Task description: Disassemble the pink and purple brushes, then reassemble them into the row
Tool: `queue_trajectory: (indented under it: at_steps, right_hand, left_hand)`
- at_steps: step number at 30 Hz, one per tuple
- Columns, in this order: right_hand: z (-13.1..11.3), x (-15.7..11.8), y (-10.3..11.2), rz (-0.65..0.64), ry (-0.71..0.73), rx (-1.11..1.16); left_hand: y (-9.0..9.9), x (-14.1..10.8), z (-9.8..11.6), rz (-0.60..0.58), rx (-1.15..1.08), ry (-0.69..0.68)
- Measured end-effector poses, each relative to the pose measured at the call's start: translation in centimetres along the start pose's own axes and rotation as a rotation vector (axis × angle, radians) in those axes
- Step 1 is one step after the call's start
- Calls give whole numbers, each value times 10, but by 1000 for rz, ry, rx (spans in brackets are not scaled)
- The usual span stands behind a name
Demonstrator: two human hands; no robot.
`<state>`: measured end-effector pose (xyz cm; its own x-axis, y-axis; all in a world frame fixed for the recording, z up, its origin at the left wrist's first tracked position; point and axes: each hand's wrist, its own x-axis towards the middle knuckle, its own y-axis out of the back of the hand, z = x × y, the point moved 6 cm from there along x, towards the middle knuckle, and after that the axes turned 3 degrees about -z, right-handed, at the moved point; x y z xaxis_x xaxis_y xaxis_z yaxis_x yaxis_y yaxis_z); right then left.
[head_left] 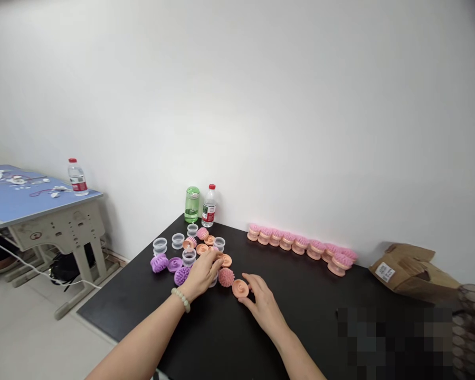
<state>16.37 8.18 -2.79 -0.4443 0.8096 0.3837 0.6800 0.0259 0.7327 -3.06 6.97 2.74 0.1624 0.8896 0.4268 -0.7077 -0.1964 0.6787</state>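
At 12 o'clock, nearest on the black table (206, 338), the right hand (264, 306) has thumb and fingertips parted just enough to span the peach cup (240, 288), gripping its rim. At the cup's 10 o'clock sits a coral spiky ball (226, 277), in the way between the two hands. The left hand (203, 272), a bead bracelet (181, 300) on its wrist, reaches in at 11 o'clock with fingers bent down; I cannot tell how far they are open or whether they hold anything. It partly covers a clear ring (213, 281).

Around 10 to 11 o'clock crowd purple spiky balls (159, 263), a purple cup (174, 265), other peach cups and more clear rings. Farther off, a row of pink pieces (300, 245) lines the wall at 1 o'clock, with a paper bag (414, 274) at 2. Beyond the crowd, toward 11, stand a green bottle (192, 206) and a water bottle (209, 207); a blue table (27, 198) lies at 10.
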Motion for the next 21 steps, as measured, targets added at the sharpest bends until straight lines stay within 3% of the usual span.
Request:
queue_trajectory:
  at_steps: [10, 13, 18, 21]
  right_hand:
    - [2, -1, -7, -73, 52, 12]
    - [1, -2, -9, -91, 39, 6]
    - [3, -2, -10, -115, -52, 24]
    - [3, -2, -11, -117, -76, 38]
  left_hand:
    - [-8, -6, 16, -153, -44, -126]
    - [-1, -4, 10, -86, -10, -78]
    - [24, -2, -10, 152, 101, 127]
    - [32, -2, -13, 196, 193, 194]
